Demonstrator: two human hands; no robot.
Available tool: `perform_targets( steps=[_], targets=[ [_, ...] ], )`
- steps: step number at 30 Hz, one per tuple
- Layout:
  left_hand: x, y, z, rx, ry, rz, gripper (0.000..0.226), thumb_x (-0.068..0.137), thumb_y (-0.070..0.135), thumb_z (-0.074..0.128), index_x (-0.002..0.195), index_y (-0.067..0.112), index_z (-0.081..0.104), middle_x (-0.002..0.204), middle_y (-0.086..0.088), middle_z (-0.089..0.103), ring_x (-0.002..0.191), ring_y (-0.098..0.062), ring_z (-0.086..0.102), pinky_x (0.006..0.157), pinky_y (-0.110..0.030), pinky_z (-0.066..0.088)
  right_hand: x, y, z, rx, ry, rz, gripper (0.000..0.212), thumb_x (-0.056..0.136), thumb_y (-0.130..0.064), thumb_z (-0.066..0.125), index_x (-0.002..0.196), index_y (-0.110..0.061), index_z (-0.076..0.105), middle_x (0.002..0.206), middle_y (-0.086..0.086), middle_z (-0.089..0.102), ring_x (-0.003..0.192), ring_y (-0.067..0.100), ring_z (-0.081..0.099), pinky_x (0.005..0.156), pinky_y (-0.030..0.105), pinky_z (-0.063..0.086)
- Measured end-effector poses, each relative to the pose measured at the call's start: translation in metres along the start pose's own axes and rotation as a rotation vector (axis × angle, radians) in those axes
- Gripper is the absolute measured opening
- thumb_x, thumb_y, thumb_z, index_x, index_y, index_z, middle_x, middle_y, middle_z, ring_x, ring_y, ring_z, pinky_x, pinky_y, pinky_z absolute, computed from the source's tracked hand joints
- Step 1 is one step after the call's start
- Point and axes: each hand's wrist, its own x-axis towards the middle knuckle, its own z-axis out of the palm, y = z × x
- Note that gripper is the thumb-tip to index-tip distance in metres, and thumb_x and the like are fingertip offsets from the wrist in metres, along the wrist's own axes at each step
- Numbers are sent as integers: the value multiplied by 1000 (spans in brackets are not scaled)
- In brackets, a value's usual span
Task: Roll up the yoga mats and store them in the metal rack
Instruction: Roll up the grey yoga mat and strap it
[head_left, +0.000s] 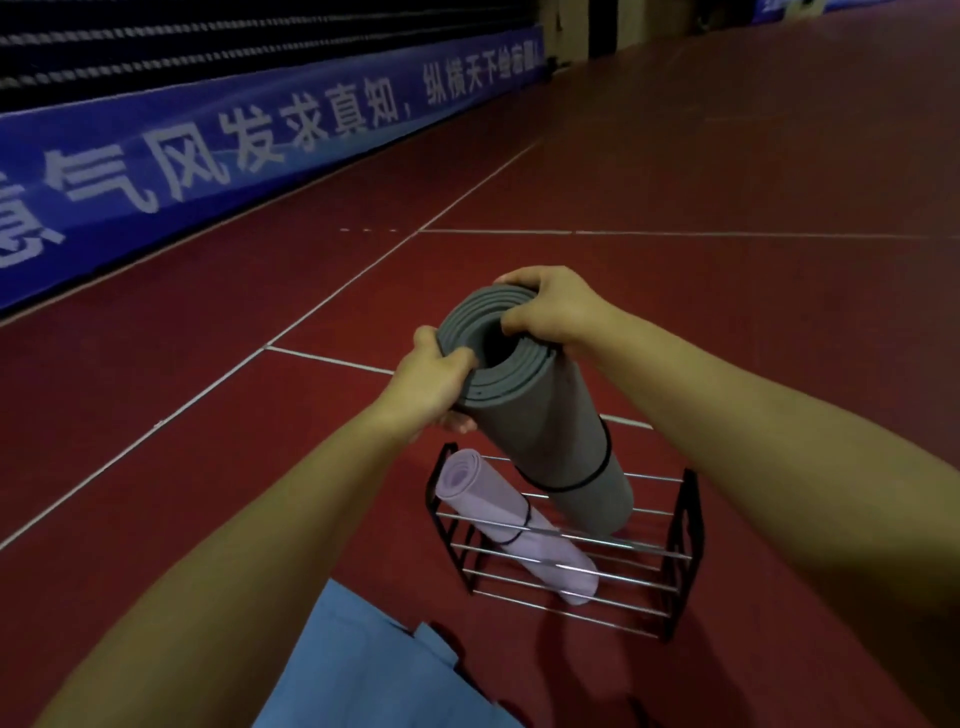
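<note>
1. Grey rolled mat (540, 431) is held tilted over the metal rack (680, 551), its lower end set down among the rack's upper silver bars, its open spiral end raised toward the camera; a thin black band is looped round its lower half.
2. Its top rim is gripped by the left hand (428, 382), thumb hooked over the layered edge and fingers curled beneath, and by the right hand (550, 306), whose fingers are curled over the far edge with the thumb pressed into the spiral.
3. A lilac rolled mat (498, 514), also banded in black, is seen lying slanted through the rack's left part, passing under the upper bars.
4. The rack is stood on a dark red sports floor (727, 312) crossed by thin white lines.
5. A blue mat (353, 670) is spread flat on the floor near the bottom edge.
6. A long blue banner (208, 150) with pale Chinese characters is stretched along the left wall, with dark horizontal slats above it.
</note>
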Motion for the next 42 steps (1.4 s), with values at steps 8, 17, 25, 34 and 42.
perform_targets(
  steps=[8, 17, 25, 34, 42],
  targets=[
    [94, -16, 38, 63, -72, -77, 33, 89, 22, 48, 116, 12, 31, 86, -22, 60, 48, -30, 58, 42, -33, 49, 87, 55, -10, 25, -4, 135, 45, 78, 4, 66, 120, -12, 61, 102, 11, 64, 85, 22, 64, 66, 29, 54],
    [164, -82, 89, 153, -168, -199, 24, 91, 26, 47, 103, 15, 30, 91, -16, 56, 70, -38, 62, 64, -47, 56, 145, 151, 8, -87, -55, 214, 50, 77, 4, 66, 125, -6, 59, 118, 13, 64, 96, 17, 58, 78, 25, 47],
    [224, -193, 137, 24, -253, -392, 36, 95, 25, 45, 124, 10, 29, 97, -22, 58, 74, -31, 57, 65, -42, 51, 208, 263, 64, -263, -213, 320, 54, 81, -1, 65, 133, -7, 52, 133, 12, 55, 116, 24, 55, 89, 27, 47],
    [261, -352, 203, -122, -206, -543, 25, 95, 19, 48, 116, 16, 34, 105, -18, 59, 79, -29, 58, 69, -45, 56, 243, 411, 155, -619, -416, 266, 40, 87, -8, 58, 127, -4, 57, 130, 15, 58, 121, 28, 53, 98, 25, 35],
    [273, -408, 224, 37, -207, -538, 40, 95, 21, 49, 130, 5, 35, 117, -21, 58, 103, -36, 59, 79, -38, 47, 245, 476, 194, -792, -387, 279, 55, 89, -14, 51, 142, -22, 41, 143, 11, 43, 127, 35, 45, 103, 44, 41]
  ],
)
